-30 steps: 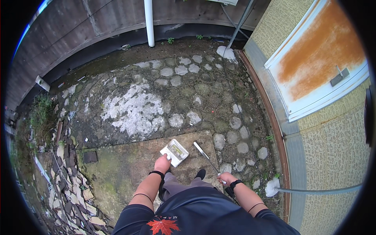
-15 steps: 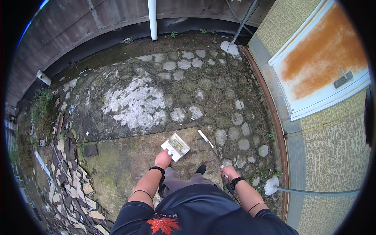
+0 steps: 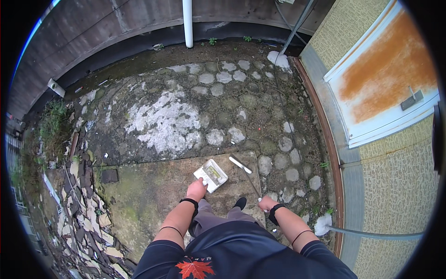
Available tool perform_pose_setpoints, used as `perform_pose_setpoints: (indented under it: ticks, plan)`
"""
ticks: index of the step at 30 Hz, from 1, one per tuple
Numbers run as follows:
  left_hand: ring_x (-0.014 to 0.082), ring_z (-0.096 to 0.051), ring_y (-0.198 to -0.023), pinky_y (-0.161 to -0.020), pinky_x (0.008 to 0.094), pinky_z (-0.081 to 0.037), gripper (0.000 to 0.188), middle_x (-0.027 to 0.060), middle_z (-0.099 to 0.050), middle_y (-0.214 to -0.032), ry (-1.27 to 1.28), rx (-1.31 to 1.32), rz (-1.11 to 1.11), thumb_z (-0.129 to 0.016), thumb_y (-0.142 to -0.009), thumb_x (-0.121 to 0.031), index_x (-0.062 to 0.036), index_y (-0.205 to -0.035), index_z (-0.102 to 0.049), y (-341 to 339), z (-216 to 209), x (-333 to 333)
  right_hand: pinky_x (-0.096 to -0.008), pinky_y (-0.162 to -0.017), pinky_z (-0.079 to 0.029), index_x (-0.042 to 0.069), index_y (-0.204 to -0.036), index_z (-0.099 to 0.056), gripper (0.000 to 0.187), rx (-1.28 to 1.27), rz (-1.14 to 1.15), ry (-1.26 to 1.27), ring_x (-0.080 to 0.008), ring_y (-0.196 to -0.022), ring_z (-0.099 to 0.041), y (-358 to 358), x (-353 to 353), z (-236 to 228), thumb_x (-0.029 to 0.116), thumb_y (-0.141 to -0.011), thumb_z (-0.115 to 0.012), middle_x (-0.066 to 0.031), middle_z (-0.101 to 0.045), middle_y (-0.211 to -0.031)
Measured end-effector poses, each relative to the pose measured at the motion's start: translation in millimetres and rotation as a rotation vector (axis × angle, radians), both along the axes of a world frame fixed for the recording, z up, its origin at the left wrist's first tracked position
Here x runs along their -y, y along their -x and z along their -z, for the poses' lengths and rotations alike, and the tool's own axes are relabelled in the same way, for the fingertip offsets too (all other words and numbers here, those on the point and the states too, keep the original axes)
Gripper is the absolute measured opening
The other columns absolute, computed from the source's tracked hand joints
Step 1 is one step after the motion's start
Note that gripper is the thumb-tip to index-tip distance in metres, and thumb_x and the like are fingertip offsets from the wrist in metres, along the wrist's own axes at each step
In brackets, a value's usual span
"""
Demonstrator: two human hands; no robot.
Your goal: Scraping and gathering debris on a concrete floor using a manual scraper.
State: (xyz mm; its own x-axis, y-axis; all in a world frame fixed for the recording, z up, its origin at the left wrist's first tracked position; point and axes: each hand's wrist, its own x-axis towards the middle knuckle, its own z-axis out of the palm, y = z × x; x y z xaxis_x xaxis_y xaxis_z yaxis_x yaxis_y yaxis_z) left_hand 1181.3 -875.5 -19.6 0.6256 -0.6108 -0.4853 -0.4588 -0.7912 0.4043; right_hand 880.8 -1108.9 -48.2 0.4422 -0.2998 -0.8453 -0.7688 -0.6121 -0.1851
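Note:
My left hand point(image 3: 196, 189) is closed at the near corner of a white, square, shallow box-like thing point(image 3: 214, 187). A recessed panel shows in it, with yellow-green and grey inside; its exact kind I cannot make out. My right hand point(image 3: 266, 203) is wrapped round the light-coloured end of a thin, dark rod point(image 3: 251, 184). At the rod's far end sits a narrow white bar point(image 3: 239, 164), set crosswise at a slant. The bar is over the concrete slab, to the right of the white box and apart from it; whether it touches the slab I cannot tell.
I stand on a mossy concrete slab point(image 3: 144, 195). Broken tile pieces point(image 3: 88, 200) are heaped at the left. Hexagonal pavers point(image 3: 216, 136) lie ahead and right. A rusty white door point(image 3: 381, 79) is at the right. A white pipe point(image 3: 187, 25) stands by the far wall.
The rod's white bar has turned from nearly in line with the rod to crosswise and shifted slightly left. My right hand has moved a little left. The white box stays in my left hand.

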Motion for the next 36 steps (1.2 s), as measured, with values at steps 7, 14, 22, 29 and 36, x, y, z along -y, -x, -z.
perform_pose_setpoints:
  ticks: [7,14,22,29,36]
  plan:
    - [0.035,-0.063,-0.085,-0.074,0.0457,-0.051,0.033,0.0179,-0.066,-0.088,-0.03,-0.007,0.021,-0.056,-0.086,-0.035,-0.0059,-0.101,-0.053,-1.5,1.7,-0.8,-0.0302,-0.042,-0.039,0.002,-0.073,-0.061,0.015,-0.087,0.449,-0.317,-0.0146,-0.046,-0.053,1.2,-25.5,-48.3,0.016,-0.078,-0.06,-0.0034,-0.057,-0.06]
    - [0.0347,-0.064,-0.085,-0.074,0.0454,-0.051,0.031,0.0186,-0.065,-0.088,-0.016,-0.01,0.015,-0.058,-0.085,-0.033,-0.0053,-0.099,-0.053,-1.6,3.9,-4.2,-0.0226,-0.035,-0.03,0.005,-0.077,-0.052,0.009,0.02,1.181,-0.594,-0.0072,-0.043,-0.045,34.5,-21.8,-61.2,0.008,-0.084,-0.057,0.0014,-0.049,-0.058]
    - [0.0348,-0.063,-0.086,-0.075,0.045,-0.051,0.03,0.0191,-0.065,-0.089,0.0,-0.01,0.005,-0.059,-0.084,-0.031,-0.0051,-0.098,-0.054,-3.8,4.7,-0.7,-0.0347,-0.042,-0.042,0.002,-0.072,-0.059,0.013,0.128,0.817,-0.17,-0.0183,-0.048,-0.055,9.8,-0.3,-7.4,0.012,-0.079,-0.058,-0.007,-0.057,-0.059]
    - [0.0349,-0.063,-0.087,-0.075,0.0449,-0.051,0.03,0.0195,-0.065,-0.09,0.014,-0.025,-0.002,-0.058,-0.084,-0.031,-0.0046,-0.098,-0.054,-3.3,7.3,0.3,-0.0366,-0.046,-0.046,-0.001,-0.063,-0.064,0.023,-0.139,0.197,-0.168,-0.0223,-0.052,-0.06,-24.6,-2.4,2.2,0.017,-0.076,-0.059,-0.0121,-0.064,-0.062]
    - [0.0351,-0.064,-0.084,-0.073,0.0455,-0.052,0.03,0.0199,-0.065,-0.087,0.012,-0.007,0.016,-0.058,-0.085,-0.031,-0.0053,-0.1,-0.053,-4.5,4.4,-0.3,-0.028,-0.037,-0.033,0.002,-0.08,-0.054,0.009,-0.008,0.938,-0.536,-0.0111,-0.044,-0.046,-6.4,-26.4,-48.0,0.01,-0.084,-0.058,-0.0016,-0.05,-0.059]
